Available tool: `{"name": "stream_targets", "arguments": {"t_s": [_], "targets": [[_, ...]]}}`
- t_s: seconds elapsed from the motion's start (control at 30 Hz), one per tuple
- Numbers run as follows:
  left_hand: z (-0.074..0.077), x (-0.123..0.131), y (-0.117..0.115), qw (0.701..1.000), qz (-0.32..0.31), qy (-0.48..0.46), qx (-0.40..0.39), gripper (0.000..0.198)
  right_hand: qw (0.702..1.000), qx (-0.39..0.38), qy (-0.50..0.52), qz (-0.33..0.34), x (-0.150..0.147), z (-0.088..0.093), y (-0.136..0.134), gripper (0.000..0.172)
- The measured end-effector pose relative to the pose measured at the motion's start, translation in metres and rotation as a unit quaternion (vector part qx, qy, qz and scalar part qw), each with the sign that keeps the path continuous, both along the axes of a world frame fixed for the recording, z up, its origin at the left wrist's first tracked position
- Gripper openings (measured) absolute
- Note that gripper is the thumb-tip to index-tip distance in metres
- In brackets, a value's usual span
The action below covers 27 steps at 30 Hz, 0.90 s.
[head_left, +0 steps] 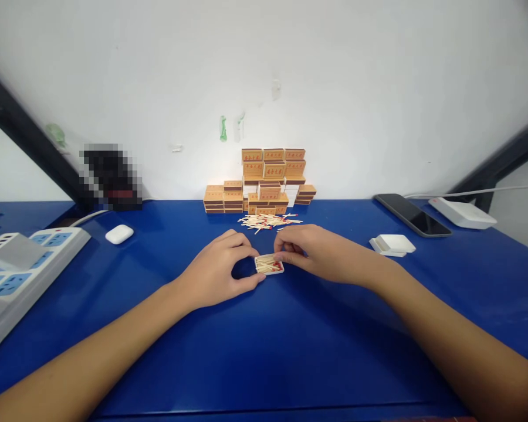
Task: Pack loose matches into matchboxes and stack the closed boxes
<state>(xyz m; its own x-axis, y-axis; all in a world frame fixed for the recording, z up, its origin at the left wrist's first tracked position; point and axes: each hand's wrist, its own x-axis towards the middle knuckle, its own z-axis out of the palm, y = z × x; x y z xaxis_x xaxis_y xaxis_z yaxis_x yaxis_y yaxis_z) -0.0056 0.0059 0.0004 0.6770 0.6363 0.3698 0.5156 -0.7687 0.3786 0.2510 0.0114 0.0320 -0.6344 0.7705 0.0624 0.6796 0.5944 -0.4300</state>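
While the left hand (222,266) is bracing the matchbox tray (273,274) between thumb and fingers, the right hand (305,249) is pinching narrowly at the opposite end, its hold unclear; a light touch is probably best suiting the matchsticks (266,265) inside.

watching from far off through one feed, the head cam. it sits up above the near side of the tabletop (264,357), facing forward and down, wide enough that both forearms (127,340) come in from the bottom corners. fingers (243,252) land close to mid-frame, wall (356,88) fills the top.
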Motion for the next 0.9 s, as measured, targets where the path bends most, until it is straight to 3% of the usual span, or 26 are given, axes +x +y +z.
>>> {"name": "stream_targets", "arguments": {"t_s": [0.17, 0.9], "targets": [[0.0006, -0.0007, -0.0008, 1.000, 0.002, 0.001, -0.007, 0.027, 0.998, -0.015, -0.038, -0.043, 0.0038, 0.0066, -0.0022, 0.025], [0.0005, 0.0002, -0.0004, 1.000, 0.000, 0.005, -0.001, 0.027, 1.000, -0.003, -0.008, -0.010, -0.0026, 0.0043, -0.0052, 0.013]]}}
